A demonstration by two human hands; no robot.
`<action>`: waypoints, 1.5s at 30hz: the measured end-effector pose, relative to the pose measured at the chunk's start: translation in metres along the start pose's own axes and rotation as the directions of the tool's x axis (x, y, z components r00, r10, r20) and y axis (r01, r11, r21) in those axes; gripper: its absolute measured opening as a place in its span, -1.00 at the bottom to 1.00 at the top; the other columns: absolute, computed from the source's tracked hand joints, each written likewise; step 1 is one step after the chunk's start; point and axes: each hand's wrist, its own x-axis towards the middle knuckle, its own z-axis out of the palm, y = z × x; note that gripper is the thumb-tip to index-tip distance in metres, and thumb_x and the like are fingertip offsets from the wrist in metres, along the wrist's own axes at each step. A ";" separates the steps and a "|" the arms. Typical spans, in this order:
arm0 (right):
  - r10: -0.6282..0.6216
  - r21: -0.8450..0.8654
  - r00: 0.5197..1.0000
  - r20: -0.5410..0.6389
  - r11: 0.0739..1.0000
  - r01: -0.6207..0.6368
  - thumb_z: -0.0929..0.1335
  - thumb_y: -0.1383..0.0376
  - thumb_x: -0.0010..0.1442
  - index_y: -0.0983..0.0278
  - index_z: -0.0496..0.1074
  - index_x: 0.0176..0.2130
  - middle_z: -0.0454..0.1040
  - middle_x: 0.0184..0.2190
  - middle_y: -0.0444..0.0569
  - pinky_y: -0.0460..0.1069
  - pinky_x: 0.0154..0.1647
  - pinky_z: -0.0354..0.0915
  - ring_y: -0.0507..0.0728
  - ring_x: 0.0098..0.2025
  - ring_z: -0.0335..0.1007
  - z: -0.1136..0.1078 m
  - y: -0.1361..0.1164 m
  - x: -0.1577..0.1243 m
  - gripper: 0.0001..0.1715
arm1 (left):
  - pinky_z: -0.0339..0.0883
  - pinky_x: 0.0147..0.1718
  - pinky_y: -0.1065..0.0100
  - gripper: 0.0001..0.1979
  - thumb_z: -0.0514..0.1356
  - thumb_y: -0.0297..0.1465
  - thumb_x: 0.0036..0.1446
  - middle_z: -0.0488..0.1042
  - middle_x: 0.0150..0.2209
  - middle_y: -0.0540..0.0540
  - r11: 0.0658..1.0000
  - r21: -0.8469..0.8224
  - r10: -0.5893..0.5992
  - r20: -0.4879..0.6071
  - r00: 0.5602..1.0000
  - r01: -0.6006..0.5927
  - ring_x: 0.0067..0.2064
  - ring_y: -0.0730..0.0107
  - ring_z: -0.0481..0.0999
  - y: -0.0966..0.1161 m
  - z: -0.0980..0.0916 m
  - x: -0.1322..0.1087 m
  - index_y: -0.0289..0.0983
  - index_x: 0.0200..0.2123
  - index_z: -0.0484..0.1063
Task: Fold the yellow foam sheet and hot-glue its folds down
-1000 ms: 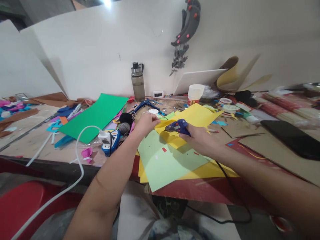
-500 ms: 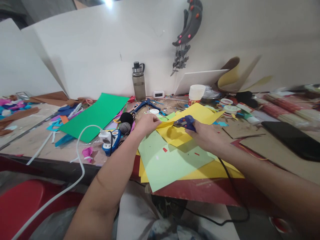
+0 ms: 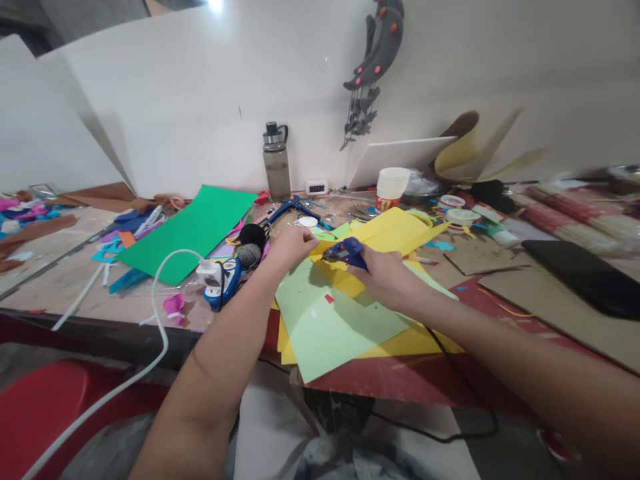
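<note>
the two hands were apart, a little in from the near edge of the table (image 3: 410,380), with the glue gun (image 3: 345,251) between them. the right hand (image 3: 387,272) was wrapped around the gun's handle, its nozzle turned toward the left hand (image 3: 300,245) and low over the yellow sheet (image 3: 395,233). the left hand had its thumb and fingers pinched on that sheet's left end; whether the nozzle touched the paper i could not tell. the pale green sheet (image 3: 335,340) lay below, its corner hanging just past the table's near edge, with a red scrap (image 3: 329,299) on it. a black cord (image 3: 453,360) dropped from under the right arm over that edge.

left of the left arm, the power strip (image 3: 225,287) sat near the same edge, a white plug (image 3: 207,272) in it, and beside it were a black ball (image 3: 253,235) and a grey ball (image 3: 249,256). the green sheet (image 3: 193,233) lay farther left. along the table's back edge stood the bottle (image 3: 277,170), the clock (image 3: 317,187) and the cups (image 3: 391,185). toward the right edge, the phone (image 3: 587,277) lay on cardboard (image 3: 540,313).
</note>
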 end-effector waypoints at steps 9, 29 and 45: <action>0.002 -0.003 1.000 -0.018 1.000 -0.002 0.21 0.20 0.32 0.32 0.34 -0.04 0.57 -0.23 0.14 0.07 -0.10 0.10 0.31 -0.12 0.47 0.004 0.005 0.003 -0.69 | 0.20 -0.42 0.40 -0.78 0.19 -0.33 0.11 0.57 -0.48 -0.07 1.000 0.007 -0.012 0.020 1.000 0.012 -0.40 0.38 0.48 0.001 -0.001 0.001 -0.30 -0.42 0.61; -0.056 0.002 0.994 -0.095 0.998 0.057 0.16 0.24 0.33 0.38 0.31 -0.02 0.56 -0.22 0.22 0.16 -0.01 0.05 0.31 -0.16 0.48 0.024 -0.009 0.013 -0.66 | 0.19 -0.47 0.40 -0.74 0.18 -0.31 0.11 0.54 -0.55 -0.07 0.999 -0.007 -0.053 0.025 0.998 0.053 -0.48 0.41 0.43 0.001 -0.005 -0.001 -0.30 -0.53 0.56; -0.079 0.061 0.996 -0.037 0.995 0.081 0.19 0.21 0.32 0.34 0.32 0.00 0.57 -0.19 0.18 0.11 -0.03 0.09 0.29 -0.15 0.46 0.014 -0.010 0.012 -0.65 | 0.21 -0.48 0.43 -0.75 0.18 -0.30 0.10 0.56 -0.52 -0.08 0.998 -0.009 -0.068 0.053 0.996 0.068 -0.46 0.41 0.46 -0.003 -0.003 0.002 -0.30 -0.49 0.57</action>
